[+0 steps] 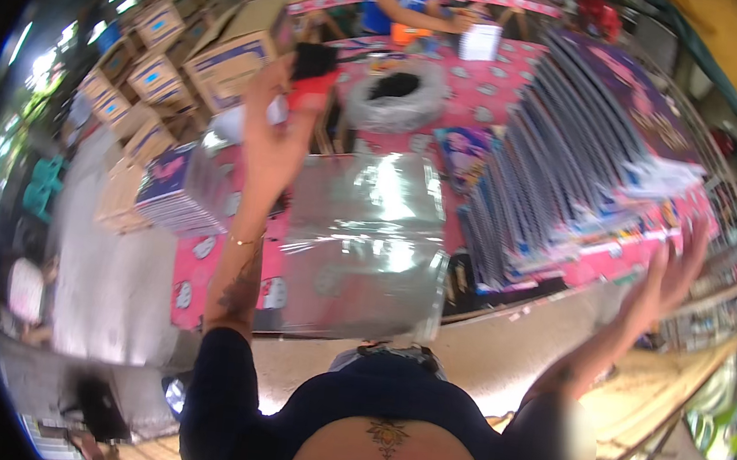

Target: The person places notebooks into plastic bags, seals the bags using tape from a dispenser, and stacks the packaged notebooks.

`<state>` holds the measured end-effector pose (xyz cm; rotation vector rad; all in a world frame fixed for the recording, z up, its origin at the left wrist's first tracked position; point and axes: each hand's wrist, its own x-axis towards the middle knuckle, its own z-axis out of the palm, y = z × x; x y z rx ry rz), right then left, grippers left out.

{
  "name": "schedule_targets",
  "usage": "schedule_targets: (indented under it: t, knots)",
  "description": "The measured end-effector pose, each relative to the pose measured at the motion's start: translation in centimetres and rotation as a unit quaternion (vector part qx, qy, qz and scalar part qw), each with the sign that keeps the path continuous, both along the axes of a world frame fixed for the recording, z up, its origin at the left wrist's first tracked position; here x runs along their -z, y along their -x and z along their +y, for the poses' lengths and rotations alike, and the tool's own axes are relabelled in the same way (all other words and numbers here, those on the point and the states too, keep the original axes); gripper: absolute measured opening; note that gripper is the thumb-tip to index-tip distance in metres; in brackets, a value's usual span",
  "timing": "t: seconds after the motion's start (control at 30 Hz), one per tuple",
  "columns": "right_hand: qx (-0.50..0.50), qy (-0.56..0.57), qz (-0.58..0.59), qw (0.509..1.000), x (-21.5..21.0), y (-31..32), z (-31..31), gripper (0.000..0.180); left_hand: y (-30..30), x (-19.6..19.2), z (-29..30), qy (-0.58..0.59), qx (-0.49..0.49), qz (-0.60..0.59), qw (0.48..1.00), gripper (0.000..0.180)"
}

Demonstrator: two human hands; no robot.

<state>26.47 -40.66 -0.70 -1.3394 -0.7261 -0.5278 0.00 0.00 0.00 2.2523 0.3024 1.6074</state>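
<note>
My left hand is raised over the pink table. It grips a small red and black object at its fingertips. Just right of that forearm lies a stack of clear shiny plastic sleeves, apart from both hands. My right hand is lifted at the far right with its fingers spread and nothing in it. It hovers near the lower edge of a tall slanting stack of spiral notebooks.
A smaller notebook stack sits at the left table edge, with cardboard boxes piled behind. A bundle of clear wrap with a dark centre lies further back. A person in a blue shirt sits at the far table.
</note>
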Motion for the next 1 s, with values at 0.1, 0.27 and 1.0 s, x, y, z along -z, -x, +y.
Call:
schedule_targets:
  t: [0.1,0.27,1.0]
  knots:
    - [0.016,0.013,0.003,1.000,-1.4,-3.4,-3.2,0.081,-9.6,-5.7,-10.6,-0.254,0.166,0.039,0.952,0.075]
    - [-0.148,0.048,0.066,0.986,-2.2,-5.5,-3.3,0.068,-16.6,-9.5,-16.5,-0.314,0.252,0.112,0.909,0.093]
    - [-0.195,0.177,0.001,0.965,-11.2,-8.9,-3.3,0.062,-17.6,-12.5,-14.8,-0.151,0.393,0.237,0.876,0.086]
